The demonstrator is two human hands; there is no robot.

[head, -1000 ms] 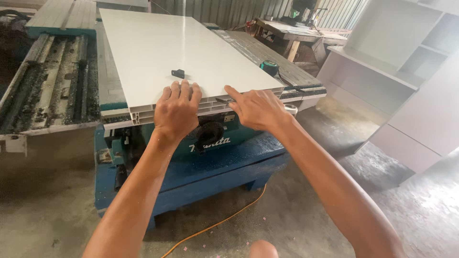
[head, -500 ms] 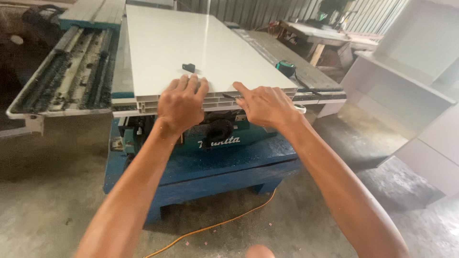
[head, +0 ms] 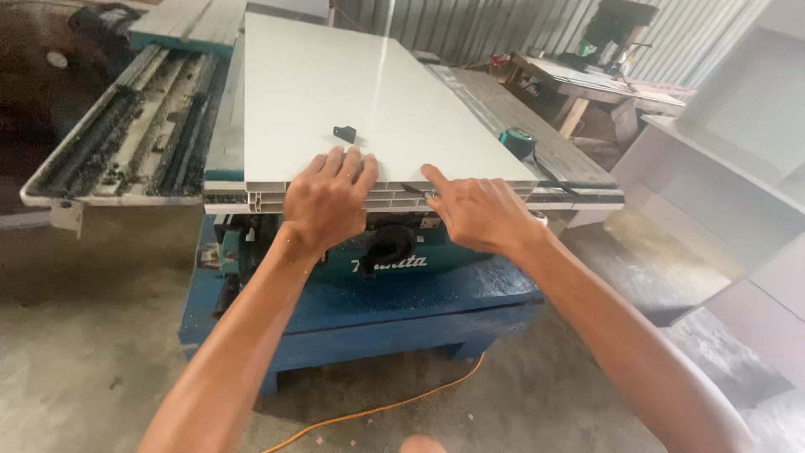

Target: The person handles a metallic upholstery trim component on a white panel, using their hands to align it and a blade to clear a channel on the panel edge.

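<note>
While both hands (head: 329, 200) press its near end, white panel (head: 369, 101) lies lengthwise, apparently flat

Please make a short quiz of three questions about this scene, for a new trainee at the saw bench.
1. True or false: the left hand lies flat on the near edge of the white panel.
2. What lies at the right edge of the bench, beside the panel? A) a green tape measure B) a hammer C) a drill
3. What runs over the floor under the blue saw bench?

Key
1. True; its fingers reach onto the top face.
2. A.
3. An orange cable.

The right hand is also at the near edge, forefinger stretched out.
</note>
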